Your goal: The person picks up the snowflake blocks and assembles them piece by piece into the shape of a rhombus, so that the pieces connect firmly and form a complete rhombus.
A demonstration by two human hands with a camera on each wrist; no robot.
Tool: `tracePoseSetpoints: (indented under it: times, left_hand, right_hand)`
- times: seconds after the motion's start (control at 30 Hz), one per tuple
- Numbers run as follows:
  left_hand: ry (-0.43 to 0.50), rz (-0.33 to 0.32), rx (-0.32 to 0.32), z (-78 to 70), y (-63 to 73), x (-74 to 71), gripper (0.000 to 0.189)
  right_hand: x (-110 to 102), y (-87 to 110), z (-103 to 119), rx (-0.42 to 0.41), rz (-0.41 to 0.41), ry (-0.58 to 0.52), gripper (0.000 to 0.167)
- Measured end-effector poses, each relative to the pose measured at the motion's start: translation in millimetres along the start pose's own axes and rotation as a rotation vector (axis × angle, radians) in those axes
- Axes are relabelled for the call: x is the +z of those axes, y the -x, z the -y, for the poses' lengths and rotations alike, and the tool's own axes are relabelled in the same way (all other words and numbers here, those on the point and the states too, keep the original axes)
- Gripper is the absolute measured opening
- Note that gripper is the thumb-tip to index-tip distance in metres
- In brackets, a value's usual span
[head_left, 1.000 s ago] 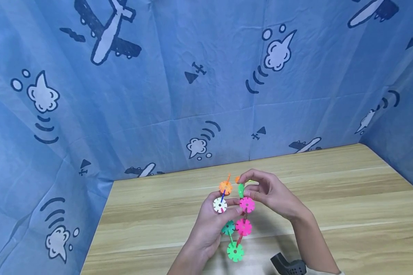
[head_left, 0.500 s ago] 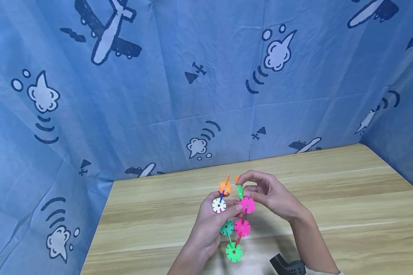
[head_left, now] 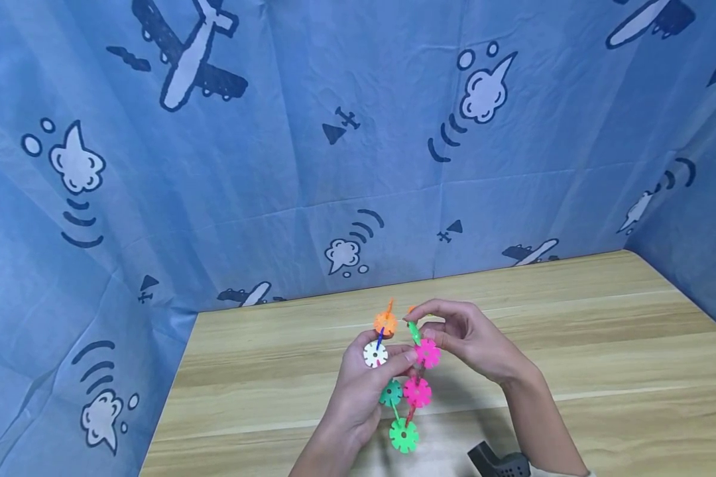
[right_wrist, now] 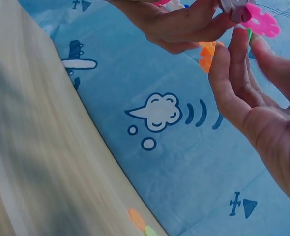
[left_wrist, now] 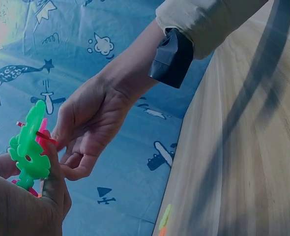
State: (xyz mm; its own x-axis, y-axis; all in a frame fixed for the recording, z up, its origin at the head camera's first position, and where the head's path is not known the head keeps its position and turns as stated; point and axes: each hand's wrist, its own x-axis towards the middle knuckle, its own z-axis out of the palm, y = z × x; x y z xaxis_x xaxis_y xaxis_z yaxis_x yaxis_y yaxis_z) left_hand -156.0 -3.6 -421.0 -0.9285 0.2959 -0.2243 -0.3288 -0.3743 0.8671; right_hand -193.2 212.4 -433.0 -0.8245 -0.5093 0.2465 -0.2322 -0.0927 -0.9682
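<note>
A chain of notched plastic snowflake discs is held up between both hands. My left hand (head_left: 364, 381) grips the chain, its thumb at the upper pink disc (head_left: 428, 354). A white disc (head_left: 375, 354) and an orange disc (head_left: 385, 324) stand above that hand. Below hang a second pink disc (head_left: 417, 392), a teal disc (head_left: 391, 393) and a bright green disc (head_left: 404, 435). My right hand (head_left: 468, 338) pinches a green disc (head_left: 414, 332), seen edge-on, against the upper pink one. Fingers partly hide this joint in the right wrist view.
Orange and yellow-green pieces (right_wrist: 137, 219) lie on the wooden table (head_left: 244, 397), mostly behind the right hand in the head view. A blue printed curtain (head_left: 298, 165) borders the table's far side. A black wrist device (head_left: 501, 460) sits by the right forearm.
Both hands stay close together while the chain shifts slightly left. The green disc in the right hand tilts a little, its top leaning left. Both holds are kept.
</note>
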Motion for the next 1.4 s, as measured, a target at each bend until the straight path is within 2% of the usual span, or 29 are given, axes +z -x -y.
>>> tracePoseSetpoints:
  times: [0.1,0.2,0.27,0.33,0.4,0.53,0.87,1.07,1.23,1.4]
  left_hand:
    - [-0.008,-0.009,0.006,-1.8,1.0,-0.2,0.058]
    - [-0.002,0.002,0.013,-3.0,1.8,-0.8,0.055]
    - [0.006,0.009,0.014,-3.6,2.0,-1.1,0.056]
    - [0.010,0.010,0.012,-4.2,2.2,-1.0,0.056]
    - [0.011,0.009,0.005,-4.6,2.4,-0.6,0.058]
    - [0.014,0.005,-0.005,-5.6,3.4,0.8,0.057]
    - [0.037,0.032,0.008,-6.1,5.0,1.6,0.054]
    - [0.036,0.010,-0.001,-7.0,3.9,-0.3,0.055]
    - [0.047,-0.018,0.009,-6.2,2.3,-0.8,0.053]
    - [0.037,-0.050,0.002,-5.4,2.4,0.0,0.058]
  right_hand:
    - [-3,2.3,-3,-0.012,0.038,-0.023,0.035]
    - [-7,3.4,-5,-0.063,0.130,-0.139,0.042]
    - [-8,3.4,-5,-0.064,0.171,-0.225,0.047]
    - [-8,3.1,-5,-0.051,0.183,-0.265,0.053]
    - [-7,2.5,-4,-0.030,0.178,-0.271,0.059]
    - [-4,1.2,-4,-0.023,0.168,-0.241,0.056]
    - [-3,-0.8,-7,-0.087,0.166,-0.167,0.049]
    - [-4,-0.5,-5,-0.082,0.112,-0.067,0.053]
    - [-7,0.9,-5,-0.021,0.048,0.033,0.053]
    - [-15,2.3,-8,0.059,-0.117,0.173,0.040]
